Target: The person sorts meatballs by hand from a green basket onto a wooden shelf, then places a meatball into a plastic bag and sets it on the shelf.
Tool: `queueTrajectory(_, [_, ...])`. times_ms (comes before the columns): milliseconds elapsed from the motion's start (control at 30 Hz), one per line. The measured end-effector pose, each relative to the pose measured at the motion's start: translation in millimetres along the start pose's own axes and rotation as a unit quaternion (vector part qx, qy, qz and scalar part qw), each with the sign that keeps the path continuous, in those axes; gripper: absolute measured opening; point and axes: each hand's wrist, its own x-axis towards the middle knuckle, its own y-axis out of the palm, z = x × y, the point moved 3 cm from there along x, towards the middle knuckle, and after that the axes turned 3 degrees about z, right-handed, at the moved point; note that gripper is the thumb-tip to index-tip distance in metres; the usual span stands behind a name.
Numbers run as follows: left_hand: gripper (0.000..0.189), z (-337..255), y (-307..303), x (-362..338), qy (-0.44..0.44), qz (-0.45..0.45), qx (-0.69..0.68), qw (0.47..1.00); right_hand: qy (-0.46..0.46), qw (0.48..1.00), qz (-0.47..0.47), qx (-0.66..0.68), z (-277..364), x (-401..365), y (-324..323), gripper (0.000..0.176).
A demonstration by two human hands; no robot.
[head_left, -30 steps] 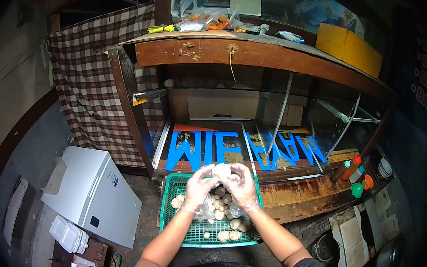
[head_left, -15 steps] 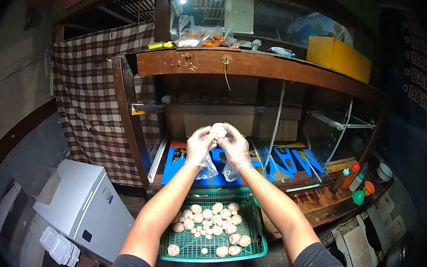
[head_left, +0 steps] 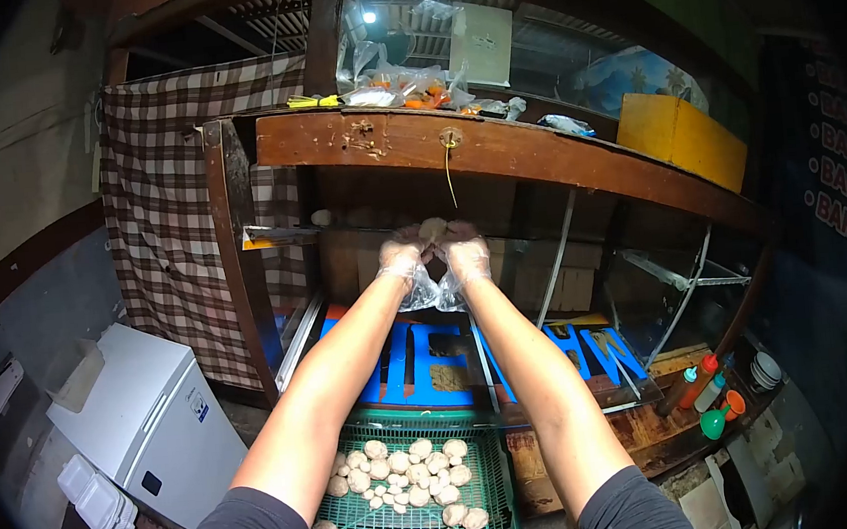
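My left hand (head_left: 403, 254) and my right hand (head_left: 464, 251), both in clear plastic gloves, are stretched forward into the shaded part of the wooden stall. Between their fingertips they hold one pale, greyish meatball (head_left: 432, 230), level with the glass shelf. Another round ball (head_left: 321, 218) sits at the shelf's left end, with dim round shapes beside it in the shadow. Below my forearms is a green plastic basket (head_left: 508, 477) holding many meatballs (head_left: 419, 495), large and small.
A yellow box (head_left: 682, 140) and plastic bags stand on the upper ledge (head_left: 354, 136). To the left is a white freezer (head_left: 147, 416). Sauce bottles (head_left: 709, 391), a green funnel (head_left: 714, 425) and stacked bowls (head_left: 765, 369) are at the right. Blue lettering (head_left: 417, 369) marks the lower glass.
Both hands have moved forward and up with the meatball, from in front of the stall into its shadow at shelf height. The view has shifted, so the basket appears lower.
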Motion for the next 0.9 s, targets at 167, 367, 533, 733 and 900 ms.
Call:
queueTrajectory(167, [0.045,12,-9,38,-0.011,0.061,0.053,0.997,-0.024,0.998,0.047,0.032,-58,55,3,0.039])
queueTrajectory(367, [0.060,4,-10,21,0.021,0.097,0.097,0.990,-0.077,0.984,0.094,-0.127,6,10,-7,0.052])
queueTrajectory(533, [0.058,-3,-25,3,0.083,0.107,0.255,0.957,-0.096,0.981,0.085,-0.144,28,-27,-15,0.057])
queueTrajectory(733, [0.055,-17,-30,-33,0.142,0.119,0.368,0.911,-0.118,0.958,0.113,-0.234,65,-82,-30,0.057])
queueTrajectory(900, [0.052,-26,-39,-69,0.225,0.182,0.413,0.863,-0.202,0.938,0.137,-0.246,59,-111,-38,0.054])
